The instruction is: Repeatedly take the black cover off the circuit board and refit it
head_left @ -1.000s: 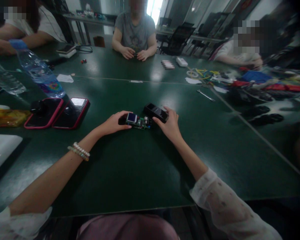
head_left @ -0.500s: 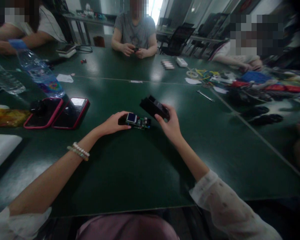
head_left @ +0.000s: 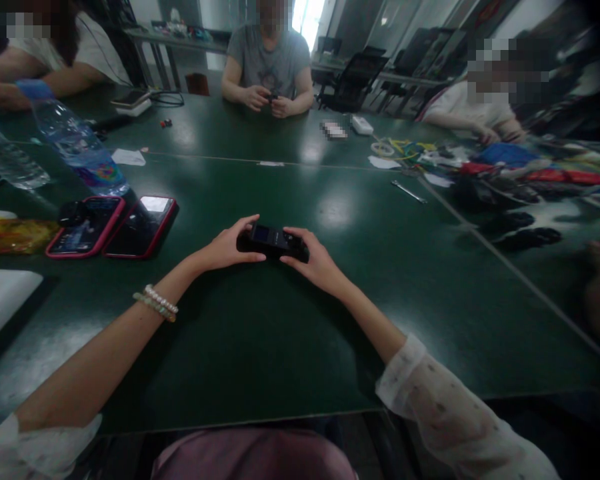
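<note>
Two bare hands close on a small black device [head_left: 276, 244] above the near half of a green table [head_left: 260, 347]. The left hand [head_left: 226, 247] is clamped on its left end, thumb on the near side; the right hand [head_left: 318, 257] grips the right end — thumb near, fingers along the far edge. The device lies lengthwise between them, its dark screen [head_left: 262, 233] facing up toward the left end; whether it touches the tabletop cannot be told. Beaded bracelets [head_left: 156, 303] circle the left wrist.

To the left of the device lie two phones [head_left: 143, 228] in red cases, side by side, with a yellow packet [head_left: 17, 233] farther left. Beyond the phones, to the device's far left, are a blue-capped bottle [head_left: 80, 143] and a second bottle [head_left: 13, 157]. A wrench [head_left: 409, 192] lies beyond the device and to its right, short of a heap of cables [head_left: 405, 148] and blurred parts.

Straight across from the device — at the table's far edge — a person in a gray shirt [head_left: 273, 63] holds a small dark object [head_left: 271, 97] in both hands.
</note>
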